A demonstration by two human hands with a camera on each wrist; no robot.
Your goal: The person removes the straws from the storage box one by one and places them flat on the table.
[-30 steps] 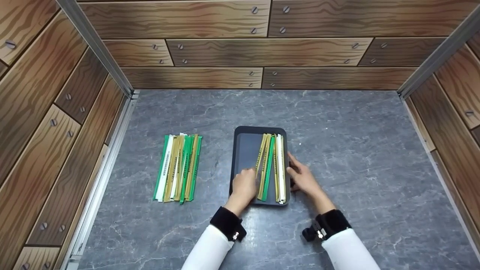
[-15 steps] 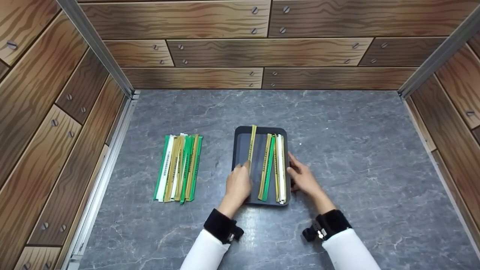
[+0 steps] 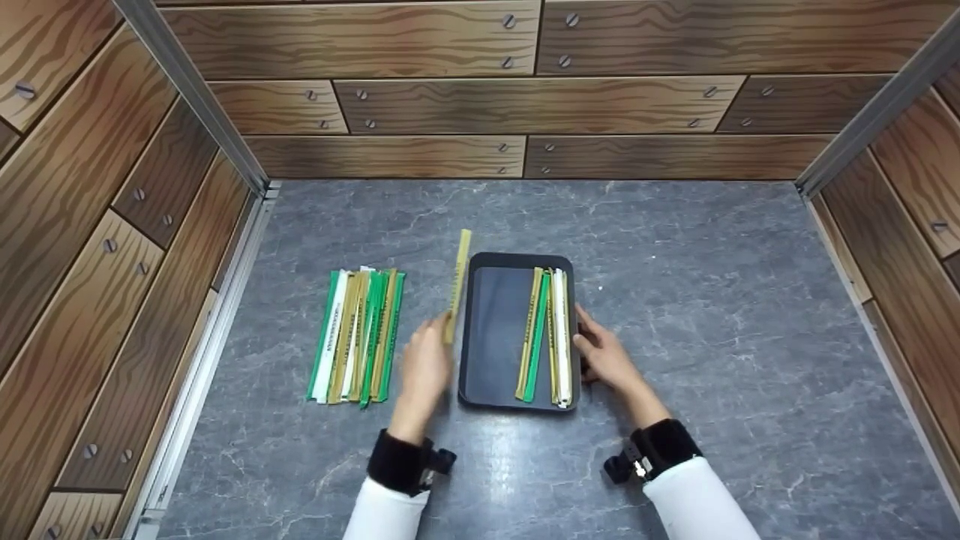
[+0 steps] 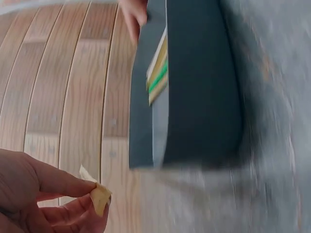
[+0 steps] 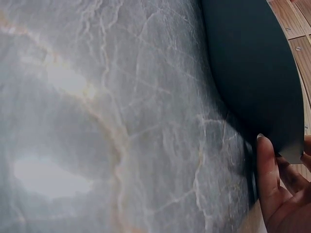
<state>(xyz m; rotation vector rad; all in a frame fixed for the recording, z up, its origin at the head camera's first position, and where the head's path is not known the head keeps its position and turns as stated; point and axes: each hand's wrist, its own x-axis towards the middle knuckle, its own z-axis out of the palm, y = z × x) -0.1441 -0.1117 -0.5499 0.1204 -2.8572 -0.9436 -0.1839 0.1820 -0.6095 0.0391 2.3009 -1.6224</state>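
My left hand pinches a gold paper-wrapped straw between thumb and fingers, over the table just left of the dark grey tray. In the left wrist view only a crumpled yellow end shows at the fingertips. My right hand holds the tray at its right side, its fingers by the outer wall; part of this hand is cut off in the right wrist view. Inside the tray's right half lie a green straw, gold straws and a white straw.
Left of the tray, a flat bundle of green, gold and white wrapped straws lies on the grey marbled table. Wood-patterned walls with metal corner rails enclose the back and sides.
My left hand has lifted the gold straw out of the tray and carried it left past the tray's edge. The right hand and the tray stay in place.
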